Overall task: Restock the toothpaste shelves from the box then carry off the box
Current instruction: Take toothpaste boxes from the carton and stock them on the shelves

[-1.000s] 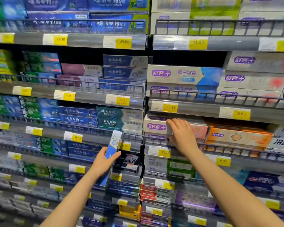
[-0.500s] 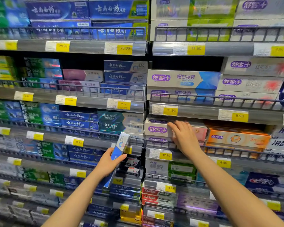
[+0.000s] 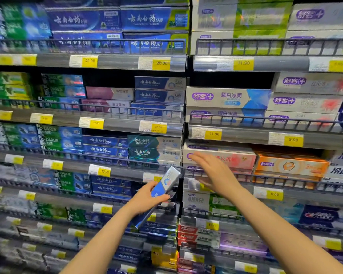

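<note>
Toothpaste carton [image 3: 160,191] sits gripped in your left hand [image 3: 147,197], long axis tilted toward 1 o'clock; your right hand [image 3: 216,173], open and empty, hovers at 2 o'clock before the pink-white cartons [image 3: 226,158].

Toothpaste carton [image 3: 158,192] in left hand [image 3: 145,198], right hand [image 3: 216,173] beside, before shelves [image 3: 111,64].
</note>
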Demonstrator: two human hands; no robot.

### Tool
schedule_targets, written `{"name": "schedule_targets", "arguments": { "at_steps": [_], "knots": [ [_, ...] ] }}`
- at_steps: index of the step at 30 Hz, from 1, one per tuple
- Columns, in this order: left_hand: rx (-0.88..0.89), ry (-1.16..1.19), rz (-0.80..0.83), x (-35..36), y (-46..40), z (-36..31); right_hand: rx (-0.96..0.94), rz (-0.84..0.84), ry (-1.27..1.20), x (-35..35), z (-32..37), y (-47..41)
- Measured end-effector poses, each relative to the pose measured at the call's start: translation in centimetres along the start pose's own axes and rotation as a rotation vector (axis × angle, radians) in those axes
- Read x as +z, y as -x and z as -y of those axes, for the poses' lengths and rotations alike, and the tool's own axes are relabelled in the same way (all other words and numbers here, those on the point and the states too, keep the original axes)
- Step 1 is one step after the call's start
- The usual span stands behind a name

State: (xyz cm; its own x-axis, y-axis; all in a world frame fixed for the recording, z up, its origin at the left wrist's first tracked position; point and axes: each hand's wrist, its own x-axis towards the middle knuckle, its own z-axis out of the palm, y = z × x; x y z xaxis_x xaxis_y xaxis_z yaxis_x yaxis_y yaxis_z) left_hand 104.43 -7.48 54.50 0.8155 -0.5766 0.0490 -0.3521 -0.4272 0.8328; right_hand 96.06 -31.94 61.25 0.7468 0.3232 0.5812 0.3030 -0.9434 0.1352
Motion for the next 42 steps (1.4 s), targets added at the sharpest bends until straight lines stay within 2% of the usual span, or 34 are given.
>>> {"name": "schedule_targets", "arguments": {
  "at_steps": [3,5,11,17,21,26,31,36,38,42],
  "knots": [
    [0.055,-0.116,0.109,0.1,0.3,-1.0,-0.027,0.184,-0.112,0.7,2.8,-0.2],
    [0.085,-0.134,0.157,0.2,1.0,-1.5,-0.015,0.250,-0.174,1.2,4.1,0.0],
    [0.150,-0.198,0.190,-1.8,3.8,-1.2,0.240,0.353,-0.383,0.9,5.4,2.5],
    [0.010,0.216,0.111,-5.2,5.4,0.1,0.590,0.256,-0.562,-2.5,6.0,5.4],
    [-0.040,0.341,0.041,-4.3,6.6,-1.2,0.678,0.271,-0.642,-4.0,7.0,6.4],
    [-0.021,0.388,0.039,-3.1,8.9,-1.8,0.701,0.291,-0.684,-5.6,8.0,7.9],
    [-0.045,0.472,0.029,-1.3,11.1,-3.1,0.718,0.261,-0.593,-7.1,8.9,10.5],
    [-0.099,0.472,0.013,1.4,14.5,-2.6,0.582,0.220,-0.317,-7.3,11.0,12.8],
    [-0.120,0.450,0.010,1.9,16.0,-1.7,0.526,0.182,-0.336,-7.2,12.6,13.1],
    [-0.149,0.405,-0.021,2.0,18.1,-1.0,0.366,0.310,-0.356,-6.9,15.1,12.6]
  ]
}}
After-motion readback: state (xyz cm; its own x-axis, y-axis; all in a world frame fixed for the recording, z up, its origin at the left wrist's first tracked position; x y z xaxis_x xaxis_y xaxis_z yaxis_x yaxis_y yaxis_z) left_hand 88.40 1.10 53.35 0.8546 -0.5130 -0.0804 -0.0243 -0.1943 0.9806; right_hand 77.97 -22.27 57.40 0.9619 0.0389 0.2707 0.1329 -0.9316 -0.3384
